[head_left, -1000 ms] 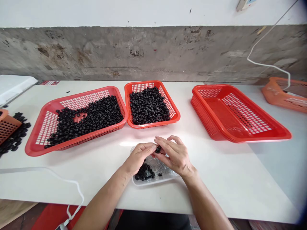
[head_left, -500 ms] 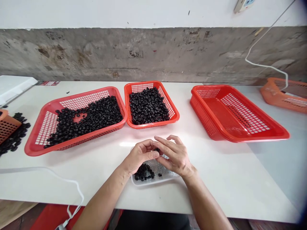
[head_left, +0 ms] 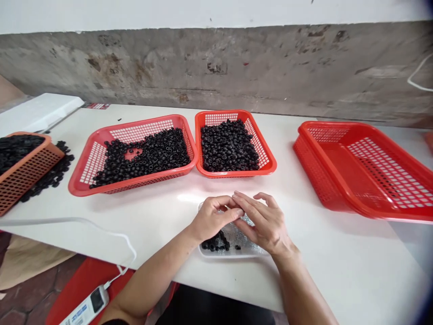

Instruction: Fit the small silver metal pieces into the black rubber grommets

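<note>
Black ring-shaped pieces (head_left: 216, 243) lie in the left part of a clear plastic tray (head_left: 237, 256) on the white desk (head_left: 162, 212). Above it, my left hand (head_left: 211, 221) and right hand (head_left: 269, 223) meet at narrowed fingertips; I cannot tell whether they hold a piece. Beyond, a long red basket (head_left: 152, 175) and a shorter red basket (head_left: 237, 174) contain heaps more.

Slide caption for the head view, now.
Left hand and right hand close together over a translucent tray of black parts, two red baskets holding more behind.

White table (head_left: 338, 266): clear tray (head_left: 252, 243) near front, red baskets (head_left: 237, 174) behind; left, orange basket (head_left: 30, 174), loose black pieces (head_left: 56, 171).
</note>
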Tool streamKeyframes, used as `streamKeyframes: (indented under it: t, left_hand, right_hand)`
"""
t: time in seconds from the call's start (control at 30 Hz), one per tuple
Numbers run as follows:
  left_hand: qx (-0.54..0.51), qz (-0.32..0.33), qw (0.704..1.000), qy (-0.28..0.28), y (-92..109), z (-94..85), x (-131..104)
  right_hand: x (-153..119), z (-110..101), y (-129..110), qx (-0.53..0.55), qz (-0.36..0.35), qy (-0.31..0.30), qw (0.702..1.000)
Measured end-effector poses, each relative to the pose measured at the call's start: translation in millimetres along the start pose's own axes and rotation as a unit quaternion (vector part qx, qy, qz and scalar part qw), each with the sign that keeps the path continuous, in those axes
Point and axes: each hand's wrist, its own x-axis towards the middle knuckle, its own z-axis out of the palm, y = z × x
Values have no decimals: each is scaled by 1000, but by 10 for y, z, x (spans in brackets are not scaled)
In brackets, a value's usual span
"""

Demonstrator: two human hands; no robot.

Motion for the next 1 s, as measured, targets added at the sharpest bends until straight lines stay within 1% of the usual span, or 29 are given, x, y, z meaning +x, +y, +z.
streamKeyframes:
  t: [0.07, 0.13, 0.23, 0.43, 0.53, 0.63, 0.73, 1.0]
  left_hand:
    - [93, 33, 994, 35, 5, 11, -23]
    - [158, 67, 983, 62, 19, 24, -43]
    - [191, 99, 974, 76, 41, 39, -55]
    - [227, 131, 960, 95, 47, 45, -50]
    - [224, 122, 963, 83, 51, 32, -54]
    - [188, 88, 977, 53, 51, 14, -55]
    - [157, 54, 985, 36, 38, 3, -50]
    - [167, 44, 984, 40, -11, 2, -49]
  right_hand:
    - [0, 10, -6, -15, 2, -3, 1000]
    - [1, 19, -15, -29, 7, -3, 1000]
    - [1, 28, -24, -43, 15, -4, 999]
    - [32, 19, -39, -52, 23, -2, 998]
    - [54, -1, -47, -50, 19, -3, 999]
    - [57, -12, -46, -46, 27, 2, 999]
    - [45, -6, -33, -44, 33, 8, 998]
    - [23, 29, -10, -26, 28, -2, 999]
